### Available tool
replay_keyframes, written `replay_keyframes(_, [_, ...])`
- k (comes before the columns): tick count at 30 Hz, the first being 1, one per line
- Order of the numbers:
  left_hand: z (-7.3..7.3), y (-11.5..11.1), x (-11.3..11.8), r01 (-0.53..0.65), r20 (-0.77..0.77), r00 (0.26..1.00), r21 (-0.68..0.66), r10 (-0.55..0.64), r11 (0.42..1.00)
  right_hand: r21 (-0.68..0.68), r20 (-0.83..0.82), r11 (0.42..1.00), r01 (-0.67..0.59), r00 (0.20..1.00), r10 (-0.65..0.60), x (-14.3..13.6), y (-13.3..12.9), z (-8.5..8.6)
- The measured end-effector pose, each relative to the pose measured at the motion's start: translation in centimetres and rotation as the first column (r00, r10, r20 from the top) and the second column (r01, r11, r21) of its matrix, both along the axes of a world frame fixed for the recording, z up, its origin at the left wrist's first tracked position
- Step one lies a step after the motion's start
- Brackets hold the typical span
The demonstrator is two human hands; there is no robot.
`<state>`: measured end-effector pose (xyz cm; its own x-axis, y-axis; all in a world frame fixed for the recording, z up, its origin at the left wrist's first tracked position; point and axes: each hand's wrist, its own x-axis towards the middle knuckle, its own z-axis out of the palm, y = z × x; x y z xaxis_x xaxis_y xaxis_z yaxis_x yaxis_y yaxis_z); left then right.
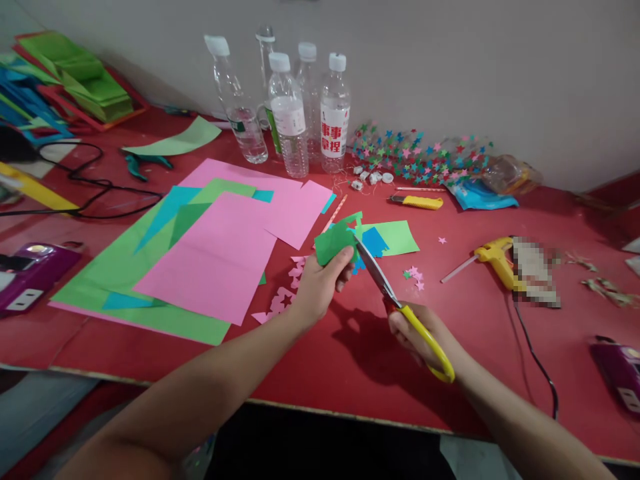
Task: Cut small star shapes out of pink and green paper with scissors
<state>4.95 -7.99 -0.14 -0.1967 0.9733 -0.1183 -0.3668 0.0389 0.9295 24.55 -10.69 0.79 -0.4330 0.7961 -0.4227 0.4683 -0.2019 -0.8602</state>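
Note:
My left hand [320,283] pinches a piece of green paper [331,244] between thumb and fingers above the red table. In my right hand [417,333] are scissors with yellow handles [433,347], their blades pointing up and left to the paper's right edge. Whether the blades are parted is hard to tell. Behind the paper lie a light green sheet [400,238] and blue scraps [374,240]. Pink scraps with star-shaped cutouts [283,300] lie left of my left hand. A few small stars [416,275] rest beyond the scissors.
Large coloured sheets [210,260] cover the left of the table. Several plastic bottles [335,120] stand at the wall, beside star strings [415,157]. A yellow cutter [423,202] lies behind the scissors; a yellow glue gun [500,257] with its cable is at the right.

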Motion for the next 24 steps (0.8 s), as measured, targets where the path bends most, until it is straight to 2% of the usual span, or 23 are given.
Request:
replay_keyframes(5, [0.1,0.5,-0.5,0.061,0.064,0.996,0.054,-0.064,0.997,0.01,0.006,0.999,0.037,0.999,-0.037,0.3,0.1,0.0])
replay_keyframes(8, [0.5,0.8,-0.8,0.05,0.066,0.996,0.082,-0.056,0.995,0.038,0.013,0.998,0.047,0.999,-0.047,0.4,0.2,0.2])
replay_keyframes(13, [1.1,1.2,-1.3,0.047,0.111,0.992,0.075,-0.055,0.996,0.095,0.076,0.995,0.013,0.997,-0.02,0.2,0.4,0.6])
replay_keyframes(18, [1.1,1.3,-1.5,0.089,0.13,0.987,0.031,-0.092,0.996,0.088,0.091,0.996,0.033,0.995,-0.041,0.1,0.5,0.8])
replay_keyframes(24, [0.9,1.4,-1.7,0.047,-0.013,0.999,0.136,-0.046,0.99,0.097,0.063,0.994,-0.054,0.997,0.048,0.8,0.7,0.3])
